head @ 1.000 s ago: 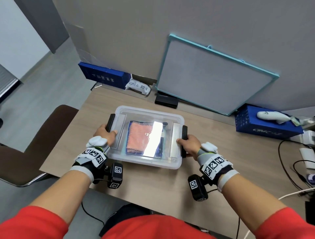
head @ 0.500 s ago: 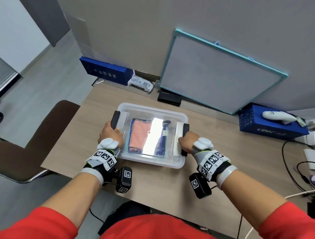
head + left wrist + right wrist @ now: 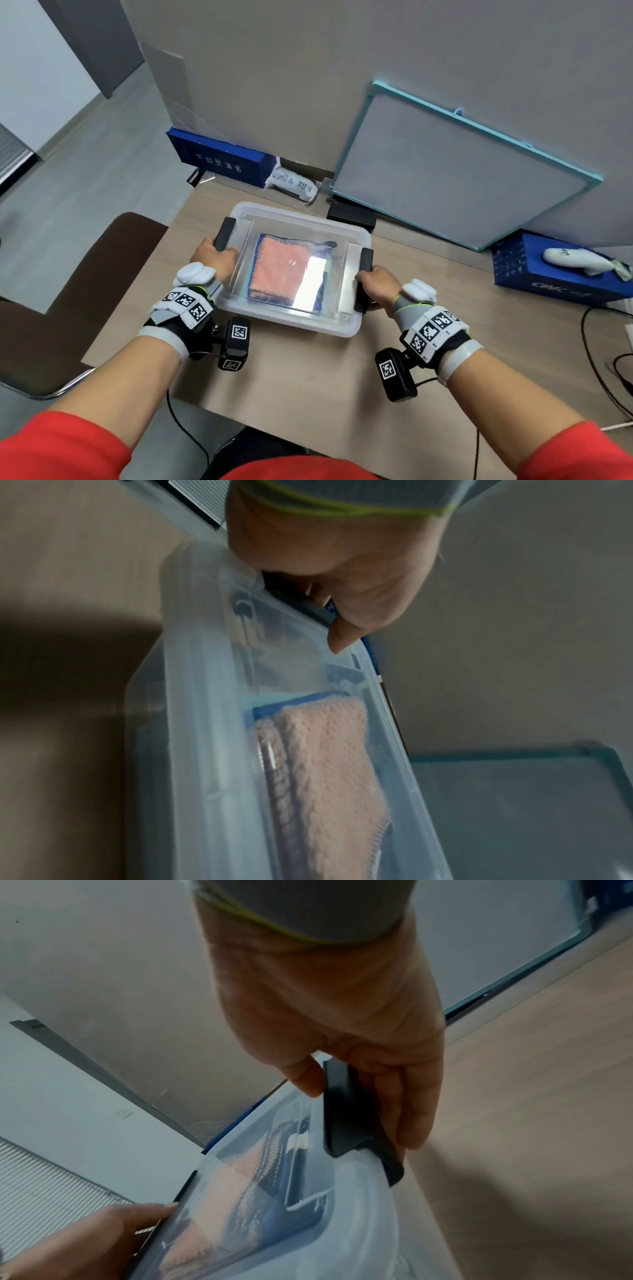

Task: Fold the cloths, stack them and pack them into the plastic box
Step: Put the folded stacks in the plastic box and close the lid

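Observation:
A clear plastic box (image 3: 301,330) with its clear lid on stands mid-table. Inside it a folded pink cloth (image 3: 277,270) lies on a folded blue cloth (image 3: 320,294). My left hand (image 3: 214,255) grips the black left latch (image 3: 225,233), thumb on the lid's edge. My right hand (image 3: 375,282) pinches the black right latch (image 3: 366,258) between thumb and fingers. In the left wrist view my left hand (image 3: 342,588) sits at the box (image 3: 192,750) rim above the pink cloth (image 3: 329,764). The right wrist view shows my right hand (image 3: 342,1031) round the latch (image 3: 346,1118).
A teal-framed board (image 3: 455,178) leans on the wall behind the box, with a black case (image 3: 351,216) at its foot. Blue cartons (image 3: 219,161) (image 3: 548,274) stand far left and right. Cables (image 3: 603,370) trail at the right edge. A brown chair (image 3: 68,291) stands left.
Both hands keep hold of the two latches. The box and the cloths have not moved; only the head view has shifted a little.

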The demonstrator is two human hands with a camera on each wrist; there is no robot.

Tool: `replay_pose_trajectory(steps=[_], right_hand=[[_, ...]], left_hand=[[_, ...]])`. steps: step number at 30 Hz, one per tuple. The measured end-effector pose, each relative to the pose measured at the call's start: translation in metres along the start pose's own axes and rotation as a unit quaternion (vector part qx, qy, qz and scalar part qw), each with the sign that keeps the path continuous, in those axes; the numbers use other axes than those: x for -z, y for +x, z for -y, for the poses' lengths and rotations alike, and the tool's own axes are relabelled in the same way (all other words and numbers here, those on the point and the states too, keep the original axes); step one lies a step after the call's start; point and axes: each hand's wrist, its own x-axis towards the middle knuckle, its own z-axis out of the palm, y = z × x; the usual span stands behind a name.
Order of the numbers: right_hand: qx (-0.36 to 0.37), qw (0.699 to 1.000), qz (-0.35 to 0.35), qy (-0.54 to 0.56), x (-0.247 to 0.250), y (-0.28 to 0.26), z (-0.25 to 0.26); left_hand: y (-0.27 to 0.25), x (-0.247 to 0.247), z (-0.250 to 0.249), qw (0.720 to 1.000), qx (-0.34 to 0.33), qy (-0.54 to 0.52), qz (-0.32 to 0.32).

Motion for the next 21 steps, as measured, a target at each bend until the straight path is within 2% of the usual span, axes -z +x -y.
replay_pose_trajectory(steps=[11,16,21], right_hand=[[0.024,0.999,-0.027,0.021,-0.041,0.053,0.103],[0.03,0.999,-0.029,-0.015,-0.047,0.091,0.111],[0.018,0.999,-0.021,0.032,-0.048,0.077,0.113]], left_hand=[[0.11,0.051,-0.052,0.999,-0.032,-0.002,-0.001],[0.133,0.055,-0.063,0.999,-0.033,0.004,0.012],[0.135,0.049,-0.062,0.999,-0.035,0.031,0.002]])
